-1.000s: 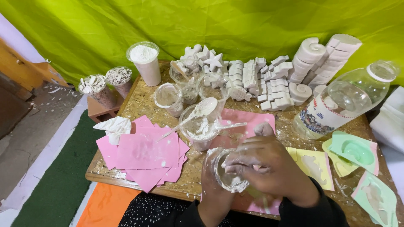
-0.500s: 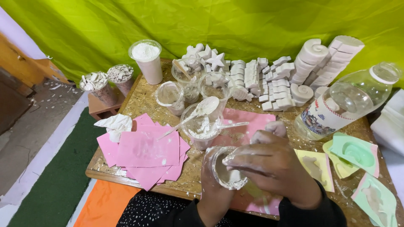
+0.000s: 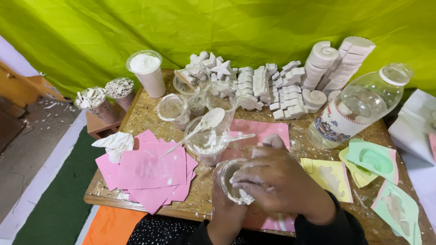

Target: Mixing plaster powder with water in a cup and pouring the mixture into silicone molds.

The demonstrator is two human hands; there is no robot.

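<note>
My left hand (image 3: 225,212) grips a small clear plastic cup (image 3: 230,178) from below, low over the near edge of the wooden table (image 3: 145,113). My right hand (image 3: 277,179), dusted with white plaster, lies across the cup's mouth with its fingers closed against it. Whether the fingers hold anything inside the cup is hidden. Just beyond stands another clear cup (image 3: 206,147) with white paste, a plaster-coated spoon (image 3: 205,123) resting in it.
Pink sheets (image 3: 150,170) cover the near left of the table. Clear cups, a cup of white powder (image 3: 146,71), stacked white plaster casts (image 3: 281,88) and a large clear jar (image 3: 356,106) lie behind. Yellow and green moulds (image 3: 370,159) sit right.
My hands and the cup stay in the same place; the right hand's fingers have shifted slightly over the cup's mouth.
</note>
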